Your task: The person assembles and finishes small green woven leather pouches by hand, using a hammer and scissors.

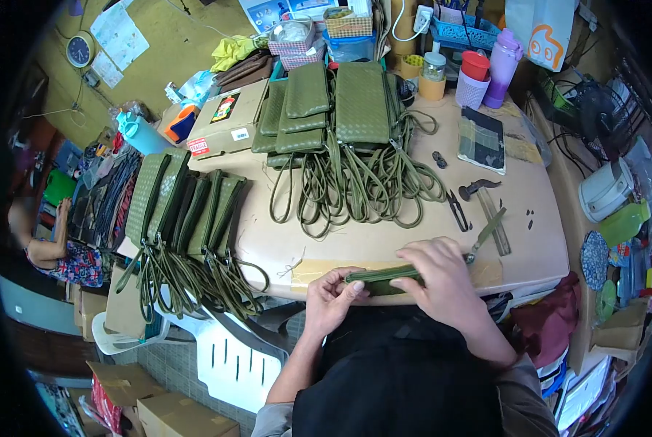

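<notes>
At the table's front edge I hold a dark green pouch point(384, 275), its zipper side facing up. My left hand point(330, 300) is closed on the pouch's left end, thumb against fingers. Curved over the right part is my right hand point(442, 280), with thumb and fingers on the pouch; the fingertips partly hide what they grip. Beyond the right hand, a short green strap point(490, 227) with a metal clasp point(471, 257) sticks out across a clear ruler point(498, 231).
Stacked green woven pouches point(362, 102) with looped straps lie at the back, more pouches point(158, 193) at the left. Pliers point(458, 211), a hammer point(479, 188) and a notebook point(481, 140) lie right. A white chair point(231, 357) stands below. Another person point(67, 251) is far left.
</notes>
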The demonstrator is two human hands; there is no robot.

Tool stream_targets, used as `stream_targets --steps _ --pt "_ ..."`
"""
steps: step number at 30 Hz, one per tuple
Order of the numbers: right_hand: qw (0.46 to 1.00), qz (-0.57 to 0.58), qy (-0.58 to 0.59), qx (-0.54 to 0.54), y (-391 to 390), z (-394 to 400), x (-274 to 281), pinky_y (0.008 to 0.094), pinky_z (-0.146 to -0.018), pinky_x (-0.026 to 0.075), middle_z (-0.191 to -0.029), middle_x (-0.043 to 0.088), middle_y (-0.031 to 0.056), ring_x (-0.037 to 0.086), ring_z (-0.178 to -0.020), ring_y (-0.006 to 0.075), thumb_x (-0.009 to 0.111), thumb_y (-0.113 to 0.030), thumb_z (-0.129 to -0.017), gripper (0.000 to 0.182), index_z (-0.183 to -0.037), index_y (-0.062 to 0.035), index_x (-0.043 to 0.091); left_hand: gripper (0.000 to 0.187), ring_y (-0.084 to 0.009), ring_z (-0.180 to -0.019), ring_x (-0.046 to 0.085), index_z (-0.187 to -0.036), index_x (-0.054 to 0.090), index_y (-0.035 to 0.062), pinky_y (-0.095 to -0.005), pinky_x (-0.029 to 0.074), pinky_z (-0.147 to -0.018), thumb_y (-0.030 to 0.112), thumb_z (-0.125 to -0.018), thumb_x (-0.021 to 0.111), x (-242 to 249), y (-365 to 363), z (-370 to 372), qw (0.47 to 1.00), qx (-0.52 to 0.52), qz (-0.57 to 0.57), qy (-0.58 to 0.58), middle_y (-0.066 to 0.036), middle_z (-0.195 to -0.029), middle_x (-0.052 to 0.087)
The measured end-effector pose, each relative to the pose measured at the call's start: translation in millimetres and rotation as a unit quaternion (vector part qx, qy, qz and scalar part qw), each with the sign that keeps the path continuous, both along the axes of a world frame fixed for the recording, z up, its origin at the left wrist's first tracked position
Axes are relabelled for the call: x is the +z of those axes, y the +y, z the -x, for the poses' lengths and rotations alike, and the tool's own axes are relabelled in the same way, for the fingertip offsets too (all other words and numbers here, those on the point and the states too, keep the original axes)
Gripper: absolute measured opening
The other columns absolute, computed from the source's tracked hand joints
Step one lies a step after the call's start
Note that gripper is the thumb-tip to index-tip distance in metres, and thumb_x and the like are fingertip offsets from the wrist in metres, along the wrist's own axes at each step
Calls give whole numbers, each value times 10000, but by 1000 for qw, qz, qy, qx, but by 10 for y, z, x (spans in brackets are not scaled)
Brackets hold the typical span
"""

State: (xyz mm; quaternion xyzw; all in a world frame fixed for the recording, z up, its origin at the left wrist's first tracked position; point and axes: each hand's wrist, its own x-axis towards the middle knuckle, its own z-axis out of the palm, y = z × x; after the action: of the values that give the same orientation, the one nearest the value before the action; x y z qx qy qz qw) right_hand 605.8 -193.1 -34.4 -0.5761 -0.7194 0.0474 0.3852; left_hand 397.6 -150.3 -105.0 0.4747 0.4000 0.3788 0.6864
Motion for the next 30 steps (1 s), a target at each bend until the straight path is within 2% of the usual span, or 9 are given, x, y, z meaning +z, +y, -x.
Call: stream_targets --steps 2,3,10,16,18,22,24,27,30 --pt "992 84 -80 52 74 50 -160 371 -883 354 -909 626 85 583 -891 231 671 -296 -795 316 -985 -47 626 310 -112 -774 642 -1118 556 -80 -227 533 -736 50 -856 657 -25 -36 -19 1000 14 -13 -3 -94 -906 656" --pt "987 117 -93 55 69 74 -168 362 -885 350 -898 632 79 593 -877 222 655 -299 -805 305 -980 -50 634 317 -114 -789 643 -1134 546 -79 -228 532 -751 40 -859 649 -38 -55 -29 999 24 -25 -6 -97 -922 654" --pt "988 115 -103 24 36 108 -182 360 -877 354 -884 635 79 598 -872 228 663 -303 -799 301 -959 -48 640 332 -100 -806 634 -1186 503 -70 -207 522 -733 -7 -875 602 12 -50 -77 999 32 -19 -25 -92 -960 632" --pt "987 141 -74 28 74 107 -265 373 -856 359 -836 645 83 594 -823 250 681 -304 -789 282 -922 -56 657 337 -88 -708 606 -1176 503 -54 -199 517 -631 34 -873 623 -90 6 -49 999 -11 16 50 -76 -907 617" --pt "988 124 -83 27 95 124 -258 372 -862 352 -817 650 83 601 -795 249 667 -330 -799 289 -908 -63 662 346 -62 -700 582 -1205 475 -16 -187 510 -635 -18 -878 588 -79 -13 -80 1000 29 8 -4 -58 -973 590" --pt "991 124 -41 42 184 176 -201 375 -854 353 -806 658 97 613 -773 236 614 -327 -839 282 -843 -49 659 359 -60 -696 578 -1211 464 6 -188 513 -640 -24 -876 586 -2 -15 -106 999 22 -9 -28 -37 -943 578" --pt "979 182 -60 70 225 184 -198 393 -835 348 -743 647 106 603 -708 263 580 -282 -864 262 -770 -49 656 379 -63 -709 582 -1231 449 12 -192 515 -653 -17 -879 585 12 -9 -100 999 5 -16 -27 -33 -915 577" --pt "979 185 -26 78 267 172 -268 401 -809 347 -690 629 113 581 -649 290 563 -228 -870 251 -713 -48 641 367 -65 -718 584 -1225 452 7 -194 514 -664 -4 -884 585 -16 -13 -94 999 -4 -6 -41 -31 -896 581" --pt "970 230 9 80 262 144 -308 409 -795 345 -670 616 122 564 -620 301 555 -219 -873 244 -715 -50 632 370 -68 -722 584 -1227 451 2 -197 513 -679 9 -884 592 28 0 -89 998 -17 -6 -64 -26 -876 579"
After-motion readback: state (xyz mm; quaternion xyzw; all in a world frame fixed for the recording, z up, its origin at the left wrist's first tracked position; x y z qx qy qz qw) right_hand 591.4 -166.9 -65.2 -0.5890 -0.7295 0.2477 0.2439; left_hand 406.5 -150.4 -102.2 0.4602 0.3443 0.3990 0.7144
